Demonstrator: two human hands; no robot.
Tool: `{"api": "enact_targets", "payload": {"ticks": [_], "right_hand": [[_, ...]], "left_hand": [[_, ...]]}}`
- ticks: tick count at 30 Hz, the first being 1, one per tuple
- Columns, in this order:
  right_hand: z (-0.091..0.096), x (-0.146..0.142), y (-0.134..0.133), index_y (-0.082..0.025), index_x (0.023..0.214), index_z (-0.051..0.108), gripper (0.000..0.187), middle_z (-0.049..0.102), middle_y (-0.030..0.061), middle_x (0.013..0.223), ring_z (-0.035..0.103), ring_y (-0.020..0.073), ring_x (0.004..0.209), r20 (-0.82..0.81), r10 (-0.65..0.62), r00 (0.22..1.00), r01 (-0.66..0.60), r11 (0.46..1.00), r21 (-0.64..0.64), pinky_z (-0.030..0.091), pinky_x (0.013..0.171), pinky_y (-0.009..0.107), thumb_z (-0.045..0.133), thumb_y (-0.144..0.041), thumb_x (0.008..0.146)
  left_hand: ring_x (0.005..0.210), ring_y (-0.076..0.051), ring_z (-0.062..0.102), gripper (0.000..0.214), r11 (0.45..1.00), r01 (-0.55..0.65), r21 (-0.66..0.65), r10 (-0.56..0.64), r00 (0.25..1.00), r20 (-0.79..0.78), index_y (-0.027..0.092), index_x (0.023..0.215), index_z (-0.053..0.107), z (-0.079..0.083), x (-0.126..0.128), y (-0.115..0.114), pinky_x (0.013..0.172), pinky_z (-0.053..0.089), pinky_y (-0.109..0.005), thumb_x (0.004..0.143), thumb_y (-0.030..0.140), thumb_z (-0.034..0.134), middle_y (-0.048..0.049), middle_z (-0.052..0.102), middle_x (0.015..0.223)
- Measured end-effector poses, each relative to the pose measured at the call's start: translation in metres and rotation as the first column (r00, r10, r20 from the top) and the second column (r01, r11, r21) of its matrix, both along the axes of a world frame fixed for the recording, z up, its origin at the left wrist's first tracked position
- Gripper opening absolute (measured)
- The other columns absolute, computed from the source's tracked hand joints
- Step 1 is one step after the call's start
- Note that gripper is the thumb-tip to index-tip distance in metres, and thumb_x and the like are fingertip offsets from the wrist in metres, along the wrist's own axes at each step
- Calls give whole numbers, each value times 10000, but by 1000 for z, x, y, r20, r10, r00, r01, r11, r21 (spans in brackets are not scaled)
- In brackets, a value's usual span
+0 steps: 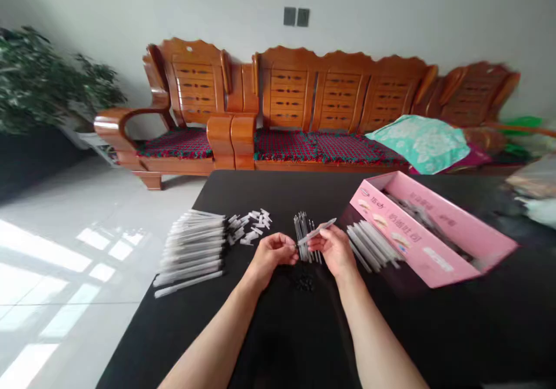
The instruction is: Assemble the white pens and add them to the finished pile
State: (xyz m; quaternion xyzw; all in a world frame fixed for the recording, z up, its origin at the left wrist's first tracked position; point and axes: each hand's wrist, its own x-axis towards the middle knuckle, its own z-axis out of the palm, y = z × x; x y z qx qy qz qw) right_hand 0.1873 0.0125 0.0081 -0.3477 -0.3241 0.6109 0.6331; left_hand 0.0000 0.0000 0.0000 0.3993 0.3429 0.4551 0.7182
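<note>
My right hand (335,250) is closed round a clear pen barrel (319,230) that points up and to the right. My left hand (273,252) is pinched at the barrel's lower end, and what its fingertips hold is too small to name. Both hands hover over a black table (269,342). Just behind them lies a bundle of thin dark refills (303,227). Under the hands sits a small heap of black bits (304,282). A row of clear pens (191,249) lies to the left, with small white caps (252,226) beside it.
A pink cardboard box (428,232) lies open at the right with a pile of clear barrels (371,245) against it. Wooden sofas (304,111) stand behind the table, a plant (39,76) at the left. The table's left edge drops to a white tiled floor (65,250).
</note>
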Motion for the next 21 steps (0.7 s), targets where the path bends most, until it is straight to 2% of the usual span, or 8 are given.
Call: {"api": "enact_targets", "payload": {"ticks": [6, 11, 21], "right_hand": [[1, 0, 1, -167, 805, 625, 178, 755, 64, 688, 707, 198, 520, 13, 24, 1000, -24, 1000, 5, 584, 452, 264, 746, -235, 693], [-2, 1, 1, -171, 821, 618, 174, 755, 62, 697, 711, 201, 529, 32, 24, 999, -24, 1000, 17, 587, 466, 270, 737, -231, 709], [-2, 0, 2, -171, 821, 613, 184, 739, 38, 658, 705, 191, 513, 43, 14, 999, -15, 1000, 15, 586, 462, 260, 743, -234, 706]], "left_hand": [[594, -113, 639, 279, 1000, 14, -17, -14, 1000, -12, 123, 820, 613, 5, 0, -1, 613, 527, -225, 715, 307, 795, -48, 695, 704], [591, -120, 644, 307, 999, -24, -26, 23, 999, -30, 118, 809, 619, 10, 1, -2, 605, 527, -226, 689, 324, 812, -51, 697, 686], [584, -121, 646, 312, 999, -50, -4, 49, 997, -52, 118, 787, 613, 11, 4, -2, 593, 534, -226, 680, 331, 815, -50, 696, 673]]}}
